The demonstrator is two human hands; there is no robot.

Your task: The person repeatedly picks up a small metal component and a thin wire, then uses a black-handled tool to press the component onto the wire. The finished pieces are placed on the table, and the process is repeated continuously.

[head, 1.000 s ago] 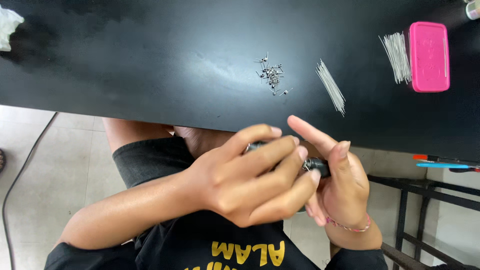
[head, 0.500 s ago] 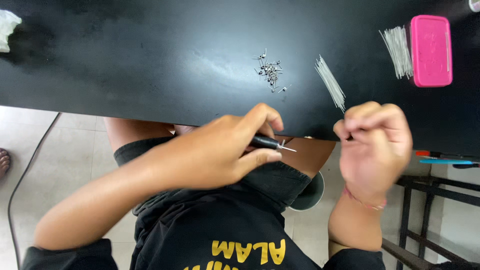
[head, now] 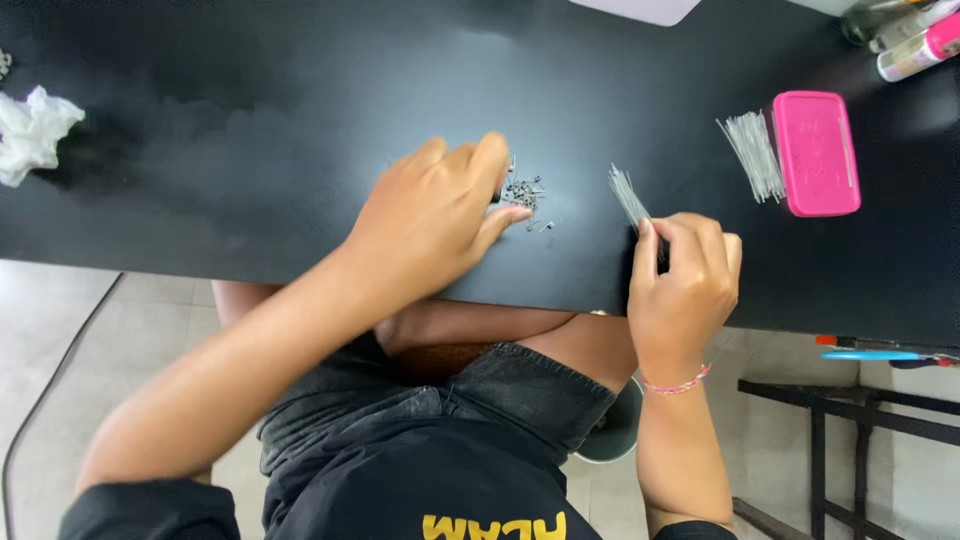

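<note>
Black tabletop (head: 250,130) holds a small pile of tiny metal parts (head: 522,192) mid-table; left hand (head: 435,215) rests on it, fingers loosely spread. Right hand (head: 685,285) is curled, pinched on a thin wire bundle (head: 628,195) just beside. Second wire bundle (head: 755,155) touches pink box (head: 815,152); white tissue (head: 32,132) far left.

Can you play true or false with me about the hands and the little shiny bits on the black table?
1. The left hand is at the pile of tiny metal parts. True.
2. The right hand rests on the pink box. False: it is by the near bundle of thin wires.
3. The table is white. False: black.
4. A second wire bundle lies beside the pink box. True.
</note>
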